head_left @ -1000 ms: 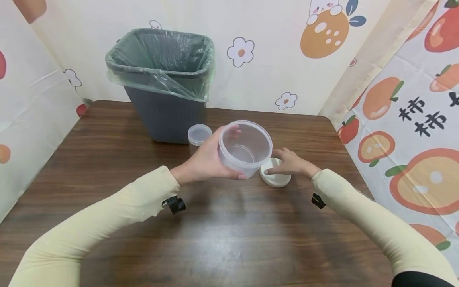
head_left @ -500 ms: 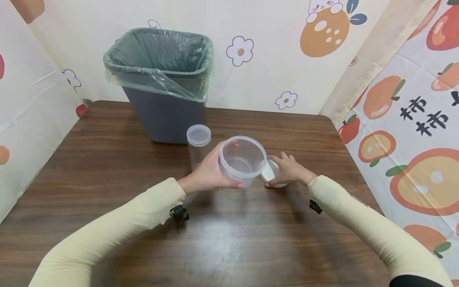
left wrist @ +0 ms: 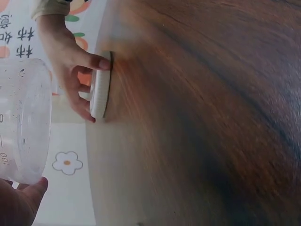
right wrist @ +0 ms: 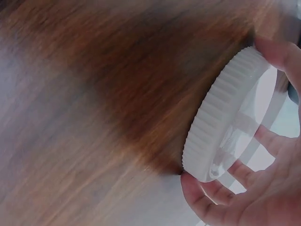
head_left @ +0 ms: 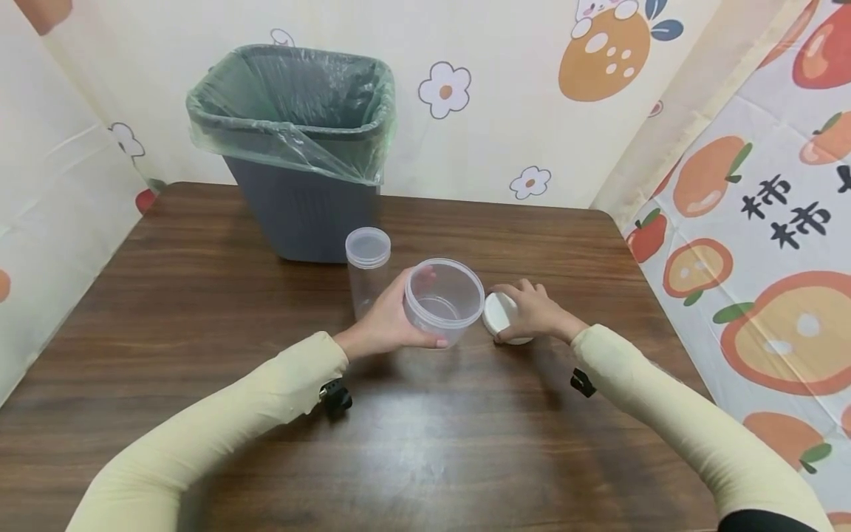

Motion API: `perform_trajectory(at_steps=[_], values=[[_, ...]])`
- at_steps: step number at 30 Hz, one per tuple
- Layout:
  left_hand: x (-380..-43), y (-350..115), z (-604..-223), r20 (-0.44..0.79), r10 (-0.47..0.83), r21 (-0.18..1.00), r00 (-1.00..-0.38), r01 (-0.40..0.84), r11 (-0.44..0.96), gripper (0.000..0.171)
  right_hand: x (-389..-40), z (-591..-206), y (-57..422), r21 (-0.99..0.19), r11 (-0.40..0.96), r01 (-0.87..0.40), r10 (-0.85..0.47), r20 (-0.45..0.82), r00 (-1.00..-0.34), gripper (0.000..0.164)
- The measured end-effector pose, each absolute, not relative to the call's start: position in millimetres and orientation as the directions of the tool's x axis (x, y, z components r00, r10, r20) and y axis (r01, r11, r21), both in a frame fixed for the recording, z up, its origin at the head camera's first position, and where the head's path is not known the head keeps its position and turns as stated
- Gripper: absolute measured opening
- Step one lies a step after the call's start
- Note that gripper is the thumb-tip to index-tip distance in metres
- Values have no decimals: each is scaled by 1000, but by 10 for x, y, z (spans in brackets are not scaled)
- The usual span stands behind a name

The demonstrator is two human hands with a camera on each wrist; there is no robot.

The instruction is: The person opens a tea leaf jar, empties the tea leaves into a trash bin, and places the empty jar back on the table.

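My left hand (head_left: 388, 321) grips a clear round container (head_left: 444, 299), open side up, low over the wooden table (head_left: 199, 310). I cannot tell whether its base touches the wood. The left wrist view shows the container (left wrist: 21, 122) by my left palm (left wrist: 16, 205). Just to its right, my right hand (head_left: 535, 314) holds a white ribbed lid (head_left: 499, 314) tipped up on its edge on the table. In the right wrist view my thumb and fingers (right wrist: 221, 197) curl round the lid's rim (right wrist: 216, 127). The left wrist view also shows the lid (left wrist: 100, 87) held by the right hand (left wrist: 66, 56).
A tall clear jar (head_left: 368, 270) with a clear lid stands just behind the container. A dark bin (head_left: 299, 148) lined with a green bag stands at the back of the table. Printed fabric walls close in the back and both sides.
My left hand has lowered the clear container toward the table. My right hand, which lay on the flat lid, has tipped it up on its edge and grips it.
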State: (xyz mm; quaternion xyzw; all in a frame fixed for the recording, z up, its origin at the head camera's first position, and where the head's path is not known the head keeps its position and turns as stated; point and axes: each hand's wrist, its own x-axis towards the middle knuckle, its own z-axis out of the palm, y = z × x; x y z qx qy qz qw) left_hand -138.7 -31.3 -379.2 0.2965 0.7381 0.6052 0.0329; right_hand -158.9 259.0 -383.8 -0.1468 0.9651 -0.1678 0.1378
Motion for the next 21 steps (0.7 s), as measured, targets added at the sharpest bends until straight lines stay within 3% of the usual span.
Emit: perform_trajectory(at_steps=[6,12,17,21], values=[[-1408,-368,-3783,270,527,906,-806,398,145,104,-1644,-3647,2589,-528,814,-243,-384,-175,-906,90],[-1407,-378,-3767,245,596,903,-765,404,147,104,-1636,-3302,2562,-670,633,-388,-582,-82,-809,94],[-1383,-371,-3735,235,649,905,-724,407,127,104,-1569,-2974,2526,-627,583,-517,-699,-63,-712,96],[-1363,-367,-3699,243,666,899,-705,422,119,104,-1500,-2775,2525,-581,589,-562,-722,-67,-688,97]])
